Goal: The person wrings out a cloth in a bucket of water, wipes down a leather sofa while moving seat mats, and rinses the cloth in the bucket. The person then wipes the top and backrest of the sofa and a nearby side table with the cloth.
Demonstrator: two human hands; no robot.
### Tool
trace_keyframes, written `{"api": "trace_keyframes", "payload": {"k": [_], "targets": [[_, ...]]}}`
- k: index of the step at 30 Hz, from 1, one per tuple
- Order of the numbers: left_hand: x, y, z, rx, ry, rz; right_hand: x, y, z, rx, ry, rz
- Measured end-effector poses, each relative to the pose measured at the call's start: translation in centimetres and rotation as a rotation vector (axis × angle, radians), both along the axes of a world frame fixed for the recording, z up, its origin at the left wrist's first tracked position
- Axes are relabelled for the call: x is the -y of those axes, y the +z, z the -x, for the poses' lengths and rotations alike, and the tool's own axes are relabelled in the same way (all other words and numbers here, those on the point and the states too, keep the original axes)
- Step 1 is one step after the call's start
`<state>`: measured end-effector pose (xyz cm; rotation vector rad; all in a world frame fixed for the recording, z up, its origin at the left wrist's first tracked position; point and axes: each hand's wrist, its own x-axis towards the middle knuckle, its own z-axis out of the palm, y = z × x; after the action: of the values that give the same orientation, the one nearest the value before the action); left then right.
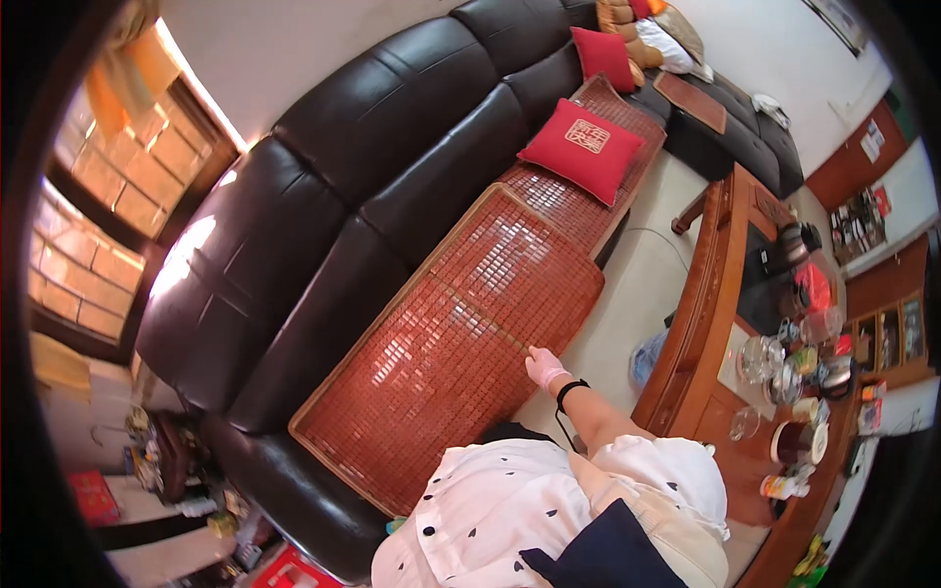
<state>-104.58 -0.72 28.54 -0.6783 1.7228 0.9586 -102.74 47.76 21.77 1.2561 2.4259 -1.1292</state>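
Note:
My right hand, in a pale pink glove and with a black band on the wrist, is at the front edge of a reddish-brown tiled seat mat. Its fingers look curled closed, right where a thin brown strip crossing the mat meets that edge. Whether they grip the mat's edge or something thin is too small to tell. The mat lies over the seat of a long black leather sofa. My left hand is not in view.
Red cushions rest farther along the sofa, one on another tiled mat. A wooden table on the right carries glass jars, a kettle and several containers. Beneath its edge is a blue bag-like item. Clutter fills the lower left.

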Motion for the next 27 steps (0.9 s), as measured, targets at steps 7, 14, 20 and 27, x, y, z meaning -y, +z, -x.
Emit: {"api": "trace_keyframes", "payload": {"k": [7,14,20,27], "targets": [[-0.6,0.2,3.6,0.115,-0.012,-0.245,3.7,0.6,-5.1,-0.002,-0.029,0.174],[3.6,-1.7,10.4,0.361,-0.163,-0.262,20.2,-1.2,-25.4,0.146,0.213,-0.02],[-5.3,5.1,8.5,0.316,-0.502,-0.291,32.1,1.2,-39.8,0.477,0.304,0.123],[-13.4,3.6,-1.2,0.419,-0.894,-0.359,42.6,0.9,-48.5,0.37,-0.527,0.22]]}}
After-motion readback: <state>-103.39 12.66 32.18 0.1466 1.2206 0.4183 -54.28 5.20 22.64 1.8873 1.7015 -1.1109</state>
